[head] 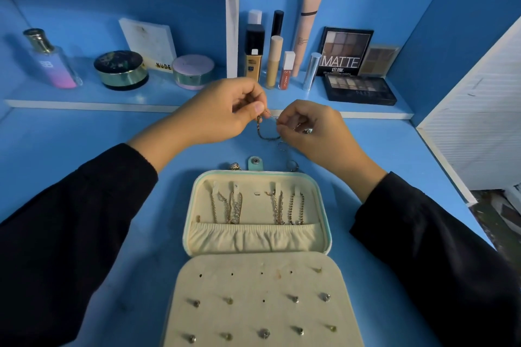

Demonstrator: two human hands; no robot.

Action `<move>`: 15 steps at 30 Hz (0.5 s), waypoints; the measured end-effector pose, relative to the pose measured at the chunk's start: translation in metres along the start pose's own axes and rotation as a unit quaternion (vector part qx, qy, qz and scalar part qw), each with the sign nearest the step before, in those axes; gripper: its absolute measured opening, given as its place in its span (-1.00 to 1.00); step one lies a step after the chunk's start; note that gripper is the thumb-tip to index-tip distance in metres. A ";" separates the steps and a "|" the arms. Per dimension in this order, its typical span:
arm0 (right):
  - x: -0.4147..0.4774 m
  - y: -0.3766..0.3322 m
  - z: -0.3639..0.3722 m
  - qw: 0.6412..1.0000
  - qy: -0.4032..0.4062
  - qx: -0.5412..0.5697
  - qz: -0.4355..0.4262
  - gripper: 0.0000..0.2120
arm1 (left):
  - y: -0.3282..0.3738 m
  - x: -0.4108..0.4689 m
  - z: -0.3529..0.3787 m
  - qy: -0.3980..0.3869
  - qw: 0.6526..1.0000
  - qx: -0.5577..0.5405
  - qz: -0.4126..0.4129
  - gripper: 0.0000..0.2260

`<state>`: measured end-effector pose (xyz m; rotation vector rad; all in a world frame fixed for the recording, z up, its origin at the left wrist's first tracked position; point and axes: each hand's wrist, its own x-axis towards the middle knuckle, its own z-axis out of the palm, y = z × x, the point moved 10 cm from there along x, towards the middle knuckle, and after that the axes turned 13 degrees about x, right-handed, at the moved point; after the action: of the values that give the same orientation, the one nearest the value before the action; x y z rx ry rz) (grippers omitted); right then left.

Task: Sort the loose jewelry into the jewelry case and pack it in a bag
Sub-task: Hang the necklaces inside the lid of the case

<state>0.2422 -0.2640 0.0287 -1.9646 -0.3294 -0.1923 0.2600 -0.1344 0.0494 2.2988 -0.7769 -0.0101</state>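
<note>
An open cream jewelry case [324,222] lies on the blue table. Its lid half holds several chains [231,207] hanging from tabs above an elastic pocket. Its front flap [253,287] carries several stud earrings. Above the case, my left hand [222,110] and my right hand [307,127] each pinch one end of a thin chain bracelet [265,132], which sags in a loop between them. Two loose rings [282,146] [292,165] and a small gold piece [234,167] lie on the table just beyond the case's far edge.
A raised shelf behind holds a perfume bottle [50,62], round compacts [121,69], foundation tubes [253,48] and eyeshadow palettes [358,89]. A white upright divider [232,14] splits the shelf. A white slatted panel [485,127] stands at the right.
</note>
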 end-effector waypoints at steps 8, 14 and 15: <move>0.001 0.005 -0.020 0.999 0.020 0.007 0.029 -0.91 | -0.005 -0.003 -0.002 -0.022 0.996 -0.084 -0.025 -0.90; -0.003 0.006 -0.024 0.984 0.021 0.164 0.070 -0.93 | -0.011 -0.007 -0.017 0.008 0.997 -0.067 -0.040 -0.88; -0.003 0.004 -0.023 0.979 0.018 0.188 0.069 -0.93 | -0.013 -0.009 -0.019 0.015 0.997 -0.058 -0.043 -0.87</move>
<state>0.2405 -0.2865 0.0336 -1.5995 -0.1875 -0.0682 0.2637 -0.1104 0.0540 2.2146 -0.6448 -0.0593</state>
